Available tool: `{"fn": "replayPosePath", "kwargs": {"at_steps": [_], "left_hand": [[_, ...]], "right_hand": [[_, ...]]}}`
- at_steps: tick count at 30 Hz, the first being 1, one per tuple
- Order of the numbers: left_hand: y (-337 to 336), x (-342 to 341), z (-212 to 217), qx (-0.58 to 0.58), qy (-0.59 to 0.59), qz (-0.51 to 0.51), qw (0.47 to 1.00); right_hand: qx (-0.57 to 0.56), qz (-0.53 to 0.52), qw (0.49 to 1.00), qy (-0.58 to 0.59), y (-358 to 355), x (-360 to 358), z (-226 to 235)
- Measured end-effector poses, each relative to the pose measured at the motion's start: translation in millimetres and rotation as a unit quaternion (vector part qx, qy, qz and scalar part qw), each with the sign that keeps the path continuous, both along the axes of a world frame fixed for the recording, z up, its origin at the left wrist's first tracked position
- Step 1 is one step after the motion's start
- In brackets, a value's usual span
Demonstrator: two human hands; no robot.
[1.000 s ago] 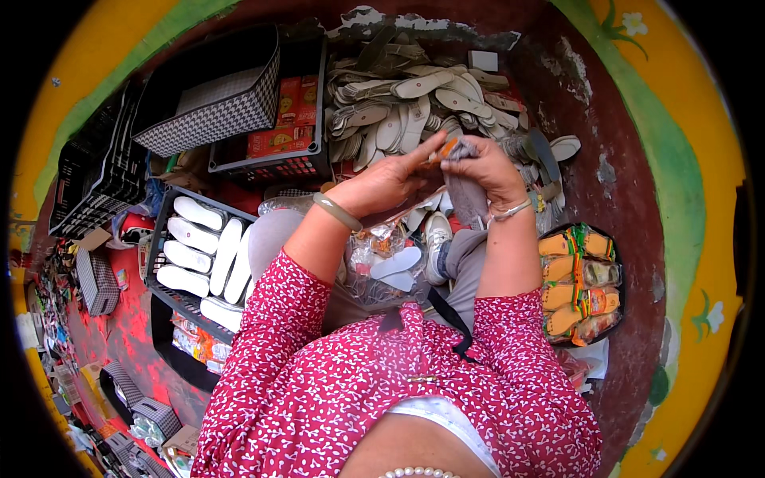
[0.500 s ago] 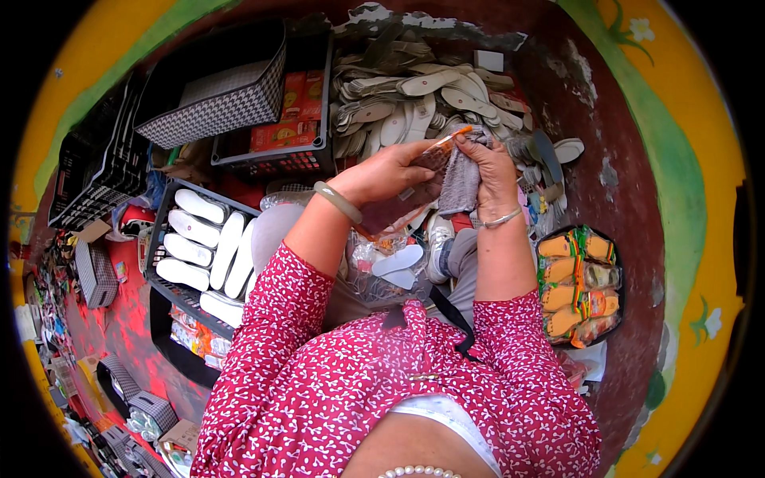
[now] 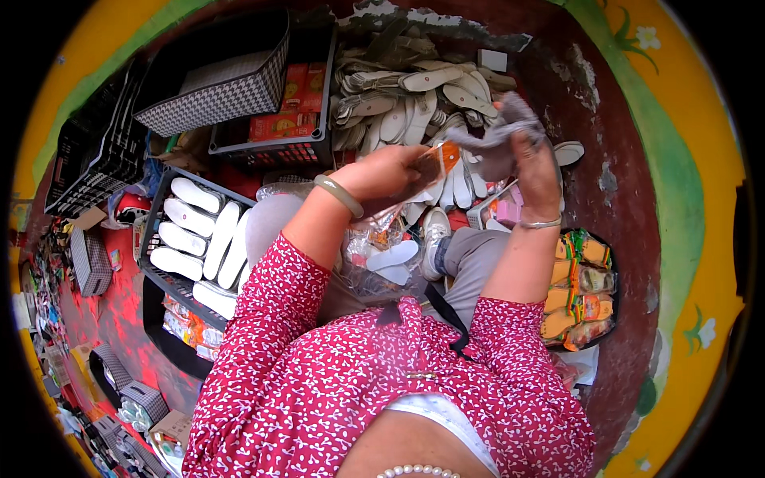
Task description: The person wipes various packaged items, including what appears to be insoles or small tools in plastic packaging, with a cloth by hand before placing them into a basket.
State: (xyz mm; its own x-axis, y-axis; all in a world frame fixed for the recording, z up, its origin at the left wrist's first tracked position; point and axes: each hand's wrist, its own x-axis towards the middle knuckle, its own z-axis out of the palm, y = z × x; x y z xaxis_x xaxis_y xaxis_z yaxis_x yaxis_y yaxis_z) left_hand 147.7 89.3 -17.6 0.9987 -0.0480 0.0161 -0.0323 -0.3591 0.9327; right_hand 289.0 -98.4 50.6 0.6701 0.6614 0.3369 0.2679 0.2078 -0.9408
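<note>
My left hand [image 3: 384, 170] is closed on a plastic packet [image 3: 450, 156] with a bright orange end; most of the packet is blurred or behind the fingers. Farther right and slightly higher, my right hand [image 3: 539, 179] grips a soft grey cloth [image 3: 514, 119], fuzzy like knitwear and smeared by motion. One end of the cloth reaches left toward the packet's orange end; whether they touch I cannot tell. Under my hands, in the lap area, lie crumpled clear plastic wrappers [image 3: 366, 243] and a pale insole [image 3: 392, 255].
A heap of white insoles [image 3: 430, 80] lies at the back. To the left stands a dark basket [image 3: 151, 259] of white insoles, with a black crate [image 3: 271, 155] of red boxes behind it. A tray of orange packaged goods [image 3: 562, 299] sits at the right, by the wall.
My right hand has moved right with the grey cloth, apart from my left hand. The packet, earlier stretched between both hands beside the cloth, now stays in my left hand only.
</note>
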Motion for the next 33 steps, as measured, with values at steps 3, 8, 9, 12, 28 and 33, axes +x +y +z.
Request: {"fn": "replayPosePath", "kwargs": {"at_steps": [3, 8, 9, 12, 28, 33], "left_hand": [[-7.8, 0.5, -5.4, 0.204, 0.003, 0.016, 0.979], [-5.2, 0.3, -20.8, 0.295, -0.035, 0.011, 0.955], [-2.8, 0.1, -19.3, 0.298, -0.007, 0.024, 0.954], [4.9, -3.3, -4.3, 0.275, -0.004, 0.031, 0.961], [-1.0, -8.5, 39.4, 0.211, 0.059, -0.011, 0.976], [4.7, -7.5, 31.1, 0.191, 0.048, -0.002, 0.980]], "right_hand": [[-0.174, 0.074, 0.972, -0.142, 9.7, -16.0, -5.3], [-0.283, 0.176, 0.880, -0.339, 26.4, -16.1, -39.2], [-0.296, 0.211, 0.884, -0.294, 28.0, -16.7, -39.7], [-0.288, 0.205, 0.903, -0.245, 30.0, -22.5, -45.8], [-0.257, 0.159, 0.906, -0.297, 23.8, -18.9, -33.2], [-0.274, 0.142, 0.926, -0.218, 18.5, -16.1, -22.3]]}}
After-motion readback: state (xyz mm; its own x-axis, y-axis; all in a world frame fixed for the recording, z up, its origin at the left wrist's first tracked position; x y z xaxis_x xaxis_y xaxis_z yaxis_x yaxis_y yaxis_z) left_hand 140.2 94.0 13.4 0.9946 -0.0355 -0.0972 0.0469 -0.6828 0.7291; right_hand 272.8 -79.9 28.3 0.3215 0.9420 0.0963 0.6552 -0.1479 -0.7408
